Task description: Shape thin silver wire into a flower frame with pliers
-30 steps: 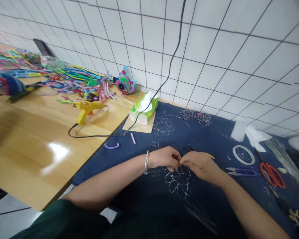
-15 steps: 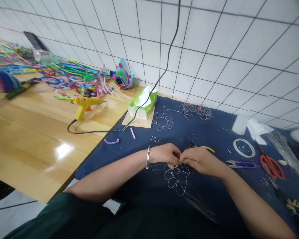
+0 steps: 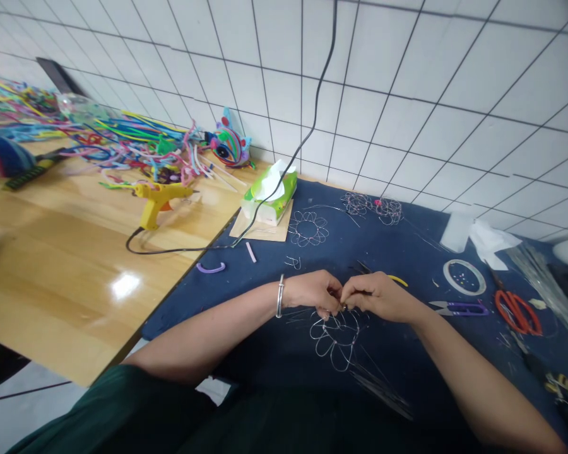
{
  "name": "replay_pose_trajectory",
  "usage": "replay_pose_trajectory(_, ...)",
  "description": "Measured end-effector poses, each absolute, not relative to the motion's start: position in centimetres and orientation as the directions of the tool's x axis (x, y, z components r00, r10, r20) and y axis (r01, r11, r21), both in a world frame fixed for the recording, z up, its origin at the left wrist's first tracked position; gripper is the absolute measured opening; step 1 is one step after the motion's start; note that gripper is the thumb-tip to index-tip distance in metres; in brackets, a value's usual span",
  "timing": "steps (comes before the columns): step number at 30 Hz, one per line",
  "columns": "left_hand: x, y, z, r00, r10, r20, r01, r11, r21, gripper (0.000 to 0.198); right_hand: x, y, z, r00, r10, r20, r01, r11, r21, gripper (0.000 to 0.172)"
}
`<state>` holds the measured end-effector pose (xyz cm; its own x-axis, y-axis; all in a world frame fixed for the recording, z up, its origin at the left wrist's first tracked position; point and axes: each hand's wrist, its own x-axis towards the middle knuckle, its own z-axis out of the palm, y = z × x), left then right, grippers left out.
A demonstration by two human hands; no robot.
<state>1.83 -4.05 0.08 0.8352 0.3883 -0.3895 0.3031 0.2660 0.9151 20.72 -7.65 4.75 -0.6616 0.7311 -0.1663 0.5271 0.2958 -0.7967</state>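
My left hand (image 3: 315, 293) pinches the upper edge of a looped wire flower frame (image 3: 335, 343), whose thin silver petals hang below the fingers. Close against it, my right hand (image 3: 376, 296) is closed with thumb and forefinger together at the same edge of the wire. The exact bit of wire between the fingertips is too small to make out. Just beyond my right hand lie pliers with a yellow handle (image 3: 397, 280), partly hidden by it. A finished-looking wire flower ring (image 3: 308, 228) lies flat on the dark blue cloth (image 3: 265, 296).
At right are purple snips (image 3: 461, 308), red-handled scissors (image 3: 518, 312), a white ring dish (image 3: 464, 277) and a bundle of wires (image 3: 551, 290). A tissue pack (image 3: 269, 198) stands behind. On the wooden table are a yellow glue gun (image 3: 158, 202) with its cord and many pipe cleaners (image 3: 137, 135).
The right hand's fingers have shifted slightly and lifted at the wire's edge. The wire flower has turned or moved a little left. My left hand stays almost in place.
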Motion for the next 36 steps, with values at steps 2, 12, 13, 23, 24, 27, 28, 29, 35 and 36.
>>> replay_pose_trajectory(2, 1.8, -4.1, 0.1, 0.839, 0.386, -0.383, 0.295, 0.269, 0.917, 0.016, 20.7, -7.6, 4.6, -0.661, 0.730, -0.174, 0.515, 0.273, -0.813, 0.013)
replay_pose_trajectory(12, 1.8, -4.1, 0.2, 0.835, 0.392, -0.386, 0.302, 0.258, 0.917, 0.016, 20.7, -7.9, 4.9, -0.643, 0.761, -0.082, 0.537, 0.372, -0.757, 0.014)
replay_pose_trajectory(13, 1.8, -4.1, 0.1, 0.837, 0.389, -0.385, 0.303, 0.256, 0.918, 0.016, 20.7, -7.9, 5.0, -0.647, 0.760, -0.071, 0.536, 0.387, -0.750, 0.014)
replay_pose_trajectory(23, 1.8, -4.1, 0.5, 0.843, 0.374, -0.385, 0.300, 0.267, 0.916, 0.015, 20.4, -8.4, 4.8, -0.693, 0.720, -0.041, 0.532, 0.472, -0.703, 0.016)
replay_pose_trajectory(24, 1.8, -4.2, 0.4, 0.846, 0.371, -0.383, 0.296, 0.271, 0.916, 0.016, 20.4, -8.4, 4.8, -0.696, 0.717, -0.041, 0.532, 0.477, -0.700, 0.016)
replay_pose_trajectory(27, 1.8, -4.1, 0.2, 0.851, 0.364, -0.379, 0.290, 0.275, 0.916, 0.017, 20.4, -8.4, 4.8, -0.705, 0.708, -0.054, 0.539, 0.485, -0.689, 0.016)
replay_pose_trajectory(28, 1.8, -4.1, 0.1, 0.851, 0.362, -0.379, 0.291, 0.274, 0.916, 0.017, 20.3, -8.4, 4.8, -0.707, 0.705, -0.057, 0.540, 0.487, -0.687, 0.016)
replay_pose_trajectory(29, 1.8, -4.1, -0.1, 0.852, 0.361, -0.379, 0.293, 0.272, 0.917, 0.017, 20.3, -8.4, 4.8, -0.710, 0.701, -0.060, 0.539, 0.487, -0.687, 0.016)
replay_pose_trajectory(35, 1.7, -4.0, -0.6, 0.858, 0.348, -0.376, 0.300, 0.255, 0.919, 0.017, 20.1, -8.3, 4.6, -0.720, 0.691, -0.066, 0.521, 0.475, -0.709, 0.016)
replay_pose_trajectory(36, 1.7, -4.0, -0.6, 0.860, 0.345, -0.377, 0.301, 0.255, 0.919, 0.017, 20.2, -8.3, 4.5, -0.719, 0.691, -0.070, 0.521, 0.469, -0.713, 0.016)
